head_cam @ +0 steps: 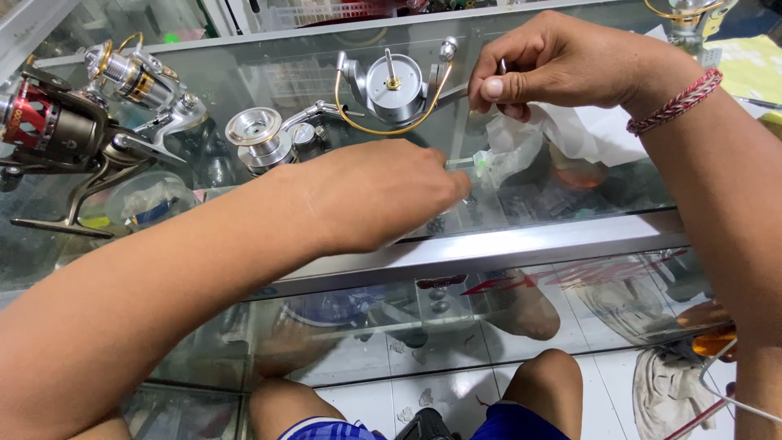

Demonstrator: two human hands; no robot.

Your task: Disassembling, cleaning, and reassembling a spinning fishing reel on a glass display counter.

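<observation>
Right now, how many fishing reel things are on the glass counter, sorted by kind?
Whole spinning reels, red-and-grey and silver-and-gold: 2
Loose silver metal spool: 1
Silver reel rotor with gold wire bail: 1
Total: 4

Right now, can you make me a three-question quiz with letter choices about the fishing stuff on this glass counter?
1. Where is the red and black reel?
A. far left of the counter
B. under the right hand
C. on the floor

2. What colour is the wrist bracelet?
A. green
B. red and white
C. black

3. What is the right hand doing?
A. lying flat and open
B. resting on a knee
C. pinching a small metal piece

Answers:
1 A: the red and black reel sits at the left edge of the glass counter.
2 B: the bracelet is braided red and white.
3 C: the right hand is closed around a small metal piece, while the left hand reaches toward a clear plastic bag.
</observation>
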